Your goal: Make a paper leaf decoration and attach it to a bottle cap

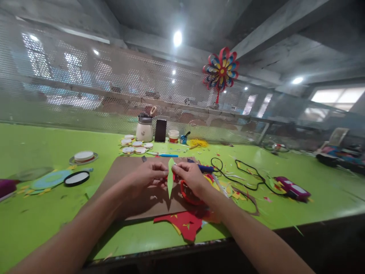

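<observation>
My left hand (148,176) and my right hand (190,177) meet over a brown cardboard sheet (125,171). Both pinch a narrow, pointed green paper strip (170,179) that stands upright between the fingertips. A bit of red shows behind the fingers where they meet. Under my right hand lie red-handled scissors (188,196). Red paper offcuts (186,224) lie at the near edge of the cardboard.
The green table (42,213) holds round lids (84,156), a black ring (76,178), a white jar (144,129), a dark phone (160,130), a black cable (245,179) and a pink device (292,188). A paper pinwheel (220,71) hangs on the mesh screen behind.
</observation>
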Tool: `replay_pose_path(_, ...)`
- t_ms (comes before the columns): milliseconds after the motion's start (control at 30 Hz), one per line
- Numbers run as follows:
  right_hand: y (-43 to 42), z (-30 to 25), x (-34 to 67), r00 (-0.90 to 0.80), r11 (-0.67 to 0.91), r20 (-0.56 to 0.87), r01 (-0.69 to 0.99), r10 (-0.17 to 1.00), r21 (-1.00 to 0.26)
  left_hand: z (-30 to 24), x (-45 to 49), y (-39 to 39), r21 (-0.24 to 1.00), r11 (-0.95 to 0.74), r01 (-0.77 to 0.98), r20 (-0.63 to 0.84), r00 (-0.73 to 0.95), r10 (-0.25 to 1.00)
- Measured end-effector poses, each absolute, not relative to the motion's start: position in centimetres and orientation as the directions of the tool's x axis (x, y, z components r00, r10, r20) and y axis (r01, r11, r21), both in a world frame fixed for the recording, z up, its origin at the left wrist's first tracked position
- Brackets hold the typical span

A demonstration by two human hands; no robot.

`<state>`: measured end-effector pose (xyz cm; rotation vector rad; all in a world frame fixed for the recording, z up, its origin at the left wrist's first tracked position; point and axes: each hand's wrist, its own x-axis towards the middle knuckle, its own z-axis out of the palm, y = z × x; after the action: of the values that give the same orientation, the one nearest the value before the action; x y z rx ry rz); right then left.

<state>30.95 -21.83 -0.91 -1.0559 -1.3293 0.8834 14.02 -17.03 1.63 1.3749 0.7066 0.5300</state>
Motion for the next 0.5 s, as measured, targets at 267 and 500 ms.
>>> replay_pose_path(267, -19.7, -0.9, 34.1, 0.289, 0.215, 0.239, 0.113, 0.927, -0.97, 2.4, 13.1, -15.9, 0.999, 0.046, -0.005, -0.037, 0.503, 0.863)
replay_pose_path(500, -15.5, 3.0, 38.2, 0.352, -0.026, 0.107, 0.354, 0.93, -0.935, 1.1, 14.0, -16.7, 0.989, 0.145, -0.028, -0.108, 0.525, 0.844)
